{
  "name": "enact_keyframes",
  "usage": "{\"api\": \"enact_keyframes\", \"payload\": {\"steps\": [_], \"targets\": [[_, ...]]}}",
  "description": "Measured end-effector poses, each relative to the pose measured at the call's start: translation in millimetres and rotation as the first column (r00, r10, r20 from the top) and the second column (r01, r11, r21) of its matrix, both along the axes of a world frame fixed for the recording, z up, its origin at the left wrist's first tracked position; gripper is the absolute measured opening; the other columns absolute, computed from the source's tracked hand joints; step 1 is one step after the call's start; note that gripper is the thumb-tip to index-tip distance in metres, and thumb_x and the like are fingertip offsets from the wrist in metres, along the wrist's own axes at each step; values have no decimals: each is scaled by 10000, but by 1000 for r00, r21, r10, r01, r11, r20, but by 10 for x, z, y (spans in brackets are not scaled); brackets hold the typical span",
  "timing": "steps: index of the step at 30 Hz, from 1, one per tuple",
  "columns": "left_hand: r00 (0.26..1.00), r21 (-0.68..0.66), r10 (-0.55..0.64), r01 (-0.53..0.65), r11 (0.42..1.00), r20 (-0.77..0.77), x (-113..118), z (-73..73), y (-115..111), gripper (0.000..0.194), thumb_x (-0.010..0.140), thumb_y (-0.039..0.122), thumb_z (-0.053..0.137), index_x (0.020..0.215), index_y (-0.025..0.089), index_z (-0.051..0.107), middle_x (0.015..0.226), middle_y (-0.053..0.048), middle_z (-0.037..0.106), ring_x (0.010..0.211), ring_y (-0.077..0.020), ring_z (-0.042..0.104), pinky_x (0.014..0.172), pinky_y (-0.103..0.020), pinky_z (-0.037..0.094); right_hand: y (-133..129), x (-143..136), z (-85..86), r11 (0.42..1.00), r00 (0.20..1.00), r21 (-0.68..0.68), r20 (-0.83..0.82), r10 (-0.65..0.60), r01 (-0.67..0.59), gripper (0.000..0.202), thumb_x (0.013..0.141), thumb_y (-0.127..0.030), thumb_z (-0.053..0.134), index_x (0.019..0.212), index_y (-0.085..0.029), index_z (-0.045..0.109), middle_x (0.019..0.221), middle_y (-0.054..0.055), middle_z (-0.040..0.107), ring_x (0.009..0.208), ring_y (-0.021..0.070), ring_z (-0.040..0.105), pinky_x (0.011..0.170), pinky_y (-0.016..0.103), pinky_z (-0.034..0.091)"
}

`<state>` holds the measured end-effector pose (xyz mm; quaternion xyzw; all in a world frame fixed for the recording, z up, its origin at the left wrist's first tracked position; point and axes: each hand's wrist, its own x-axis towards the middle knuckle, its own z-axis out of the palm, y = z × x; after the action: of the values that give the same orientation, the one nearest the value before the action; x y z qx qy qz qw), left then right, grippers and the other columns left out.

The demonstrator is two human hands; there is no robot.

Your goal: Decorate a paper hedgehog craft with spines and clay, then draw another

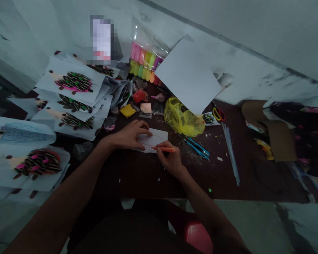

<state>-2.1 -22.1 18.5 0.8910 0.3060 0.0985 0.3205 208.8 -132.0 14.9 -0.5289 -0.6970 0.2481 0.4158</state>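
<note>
A small white sheet of paper (162, 135) lies on the dark table, bearing a thin orange rounded outline with short strokes along its lower edge. My left hand (134, 135) rests on the sheet's left part with fingers apart, pressing it and gripping nothing. In my right hand (172, 158) is an orange felt-tip pen (167, 149), its tip at the lower part of the drawing. Just right of that hand lie a blue craft knife (197, 146) and a yellow plastic bag (184, 120).
Several hedgehog pictures (71, 83) are piled at left. Behind stand packs of coloured clay (145, 63) and a large white sheet (189, 74). To the right lie scissors (218, 113), glue sticks (231, 155), a yellow glue gun (265, 148) and cardboard (281, 139).
</note>
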Motion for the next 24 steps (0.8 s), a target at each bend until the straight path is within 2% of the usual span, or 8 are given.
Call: {"api": "enact_keyframes", "payload": {"steps": [5, 14, 24], "targets": [[1000, -18, 4, -4, 1000, 12, 4, 6, 1, 536, 721, 414, 775, 1221, 228, 713, 1283, -89, 544, 1195, -300, 482, 1060, -415, 380, 27, -40, -10, 999, 999, 13, -12, 47, -47, 158, 918, -263, 584, 801, -206, 673, 751, 21, 717, 653, 137, 673, 608, 242, 515], [1000, -21, 3, -3, 1000, 13, 8, 33, -10, 537, 725, 405, 758, 1228, 222, 711, 1283, -93, 548, 1188, -299, 483, 1049, -411, 376, 31, -40, -13, 994, 995, -52, 22, 96, -94, 175, 936, -273, 568, 822, -203, 681, 788, 31, 730, 677, 142, 683, 630, 244, 510], [1000, -16, 1, -1, 1000, 11, 6, 10, -4, 536, 734, 426, 751, 1230, 227, 705, 1284, -90, 543, 1192, -300, 478, 1047, -416, 375, 38, -36, -26, 995, 998, -82, 28, 57, -54, 167, 933, -285, 570, 844, -207, 688, 805, 36, 742, 710, 158, 704, 655, 261, 522]]}}
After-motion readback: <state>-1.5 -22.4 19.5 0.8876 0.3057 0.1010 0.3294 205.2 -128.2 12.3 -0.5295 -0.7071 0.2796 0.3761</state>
